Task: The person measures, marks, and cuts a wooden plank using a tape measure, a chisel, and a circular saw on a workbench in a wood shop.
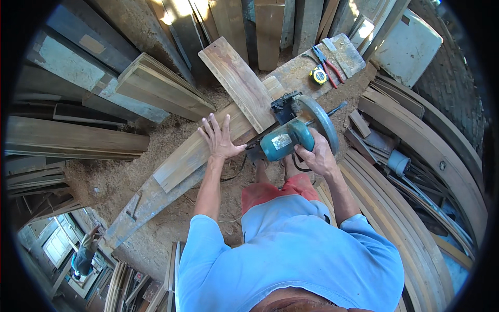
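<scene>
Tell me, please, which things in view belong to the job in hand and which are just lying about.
In the job:
- circular saw, gripped by the right hand
- short board, lying crosswise
- long board beneath it, left hand spread over it

Apparently just lying about:
- tape measure
- red-handled pliers
- stacked boards at left
</scene>
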Motion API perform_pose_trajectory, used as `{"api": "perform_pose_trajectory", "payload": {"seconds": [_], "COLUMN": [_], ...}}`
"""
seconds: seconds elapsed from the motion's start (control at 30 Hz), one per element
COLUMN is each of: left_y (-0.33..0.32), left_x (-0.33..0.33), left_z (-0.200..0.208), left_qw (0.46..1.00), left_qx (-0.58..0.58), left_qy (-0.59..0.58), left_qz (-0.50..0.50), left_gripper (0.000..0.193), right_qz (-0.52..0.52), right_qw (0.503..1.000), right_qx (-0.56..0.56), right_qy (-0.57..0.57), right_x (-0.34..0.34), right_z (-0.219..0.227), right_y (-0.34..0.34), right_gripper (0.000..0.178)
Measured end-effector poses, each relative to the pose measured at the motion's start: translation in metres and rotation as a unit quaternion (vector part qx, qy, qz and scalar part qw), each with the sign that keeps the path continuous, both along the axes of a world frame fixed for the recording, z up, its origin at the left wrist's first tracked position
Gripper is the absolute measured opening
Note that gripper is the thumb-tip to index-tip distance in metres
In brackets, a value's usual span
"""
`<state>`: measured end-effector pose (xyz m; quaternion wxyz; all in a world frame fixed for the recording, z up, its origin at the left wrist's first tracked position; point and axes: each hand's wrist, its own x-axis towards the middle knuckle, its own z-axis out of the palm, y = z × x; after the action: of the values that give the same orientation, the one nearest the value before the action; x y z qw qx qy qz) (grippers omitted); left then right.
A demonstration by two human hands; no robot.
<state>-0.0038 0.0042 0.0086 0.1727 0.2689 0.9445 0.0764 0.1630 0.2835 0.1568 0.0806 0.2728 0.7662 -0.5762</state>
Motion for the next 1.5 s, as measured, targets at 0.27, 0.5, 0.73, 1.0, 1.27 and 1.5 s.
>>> {"api": "perform_pose_trajectory", "payload": {"seconds": [0.27,0.5,0.73,1.0,1.27,1.5], "left_y": [-0.008,-0.008,-0.01,-0.013,-0.013,-0.012], "left_x": [-0.003,-0.003,-0.002,-0.002,0.0,0.0], "left_z": [-0.012,-0.012,-0.016,-0.019,-0.024,-0.026], "left_qw": [1.0,1.0,1.0,0.999,0.998,0.999], "left_qx": [0.008,-0.009,0.021,0.037,0.045,0.017], "left_qy": [0.015,0.006,0.017,0.034,0.045,0.037], "left_qz": [-0.013,-0.011,-0.012,-0.019,-0.007,-0.011], "left_gripper": [0.127,0.123,0.118,0.116,0.112,0.111], "right_qz": [0.004,0.042,0.051,0.069,0.076,0.079], "right_qw": [0.999,0.999,0.998,0.997,0.996,0.995], "right_qx": [-0.033,-0.009,-0.022,-0.01,-0.032,-0.047], "right_qy": [0.035,0.014,0.013,0.027,0.037,0.048], "right_x": [-0.006,-0.016,-0.02,-0.028,-0.037,-0.046], "right_z": [0.009,0.002,-0.005,-0.008,-0.011,-0.018], "right_y": [-0.006,-0.014,-0.023,-0.034,-0.043,-0.043], "right_gripper": [0.036,0.034,0.032,0.029,0.031,0.032]}}
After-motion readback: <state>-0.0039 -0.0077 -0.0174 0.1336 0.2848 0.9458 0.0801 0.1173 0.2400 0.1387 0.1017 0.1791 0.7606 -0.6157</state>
